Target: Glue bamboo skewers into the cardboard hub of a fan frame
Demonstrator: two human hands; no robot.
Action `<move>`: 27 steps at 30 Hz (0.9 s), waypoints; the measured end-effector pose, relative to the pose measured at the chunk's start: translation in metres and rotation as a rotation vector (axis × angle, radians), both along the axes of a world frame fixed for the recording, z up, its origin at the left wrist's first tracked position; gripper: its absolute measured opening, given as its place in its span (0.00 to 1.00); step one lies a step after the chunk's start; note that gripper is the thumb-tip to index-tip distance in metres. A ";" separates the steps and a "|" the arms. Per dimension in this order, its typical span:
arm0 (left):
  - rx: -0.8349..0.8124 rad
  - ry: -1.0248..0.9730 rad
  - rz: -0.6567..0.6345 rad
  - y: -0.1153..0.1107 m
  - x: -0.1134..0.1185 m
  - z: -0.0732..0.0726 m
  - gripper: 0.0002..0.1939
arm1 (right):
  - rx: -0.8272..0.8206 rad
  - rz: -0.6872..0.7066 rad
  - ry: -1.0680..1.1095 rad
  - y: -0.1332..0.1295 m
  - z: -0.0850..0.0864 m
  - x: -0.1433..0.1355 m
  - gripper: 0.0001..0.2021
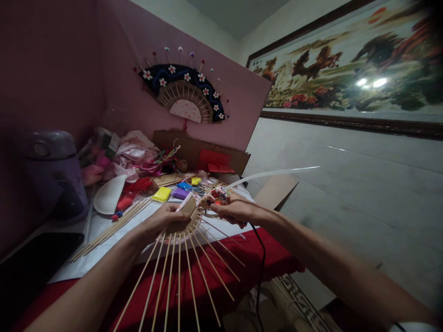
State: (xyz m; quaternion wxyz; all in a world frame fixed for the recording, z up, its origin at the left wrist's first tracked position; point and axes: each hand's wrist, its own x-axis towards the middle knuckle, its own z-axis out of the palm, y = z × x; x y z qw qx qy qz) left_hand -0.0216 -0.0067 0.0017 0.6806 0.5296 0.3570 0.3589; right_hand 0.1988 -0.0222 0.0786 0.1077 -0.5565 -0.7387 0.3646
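Observation:
My left hand (169,216) grips a half-round cardboard fan base (182,224), thumb on its brown face. Thin wooden sticks (179,276) spread from its curved edge down toward me. My right hand (237,210) is wrapped round a hot glue gun (221,197) with a colourful patterned body. A long translucent glue stick (273,174) juts from it to the right, and a black cord (261,258) hangs below. The gun's front end is close to the base's right edge; whether its tip touches cannot be made out.
A purple bottle (57,175) and a black phone (44,253) are at left. Loose sticks (114,228), a white half-round piece (110,196), and yellow (161,194) and purple packets (180,192) lie on the table. A finished decorated fan (187,87) hangs on the pink board behind.

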 end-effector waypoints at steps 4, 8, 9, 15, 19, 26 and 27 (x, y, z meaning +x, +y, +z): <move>0.019 0.007 -0.013 -0.001 0.000 0.000 0.13 | -0.006 -0.013 -0.004 0.000 -0.001 -0.002 0.29; 0.036 0.019 -0.004 -0.003 0.000 0.002 0.13 | -0.031 0.008 0.001 -0.001 0.000 -0.002 0.28; 0.030 0.022 -0.001 -0.003 0.000 0.003 0.13 | -0.026 0.003 0.002 -0.001 0.000 -0.002 0.28; 0.020 0.020 -0.004 -0.004 0.000 0.004 0.14 | 0.010 -0.015 0.066 0.005 0.000 0.007 0.27; 0.016 0.020 -0.023 -0.004 0.000 0.004 0.16 | -0.006 -0.036 0.086 0.007 -0.003 0.008 0.27; 0.036 0.041 -0.051 -0.003 0.000 0.000 0.15 | 0.036 -0.030 0.056 0.008 -0.003 0.002 0.28; 0.039 0.045 -0.044 -0.002 0.000 -0.001 0.15 | 0.032 -0.028 0.055 0.008 -0.003 0.002 0.28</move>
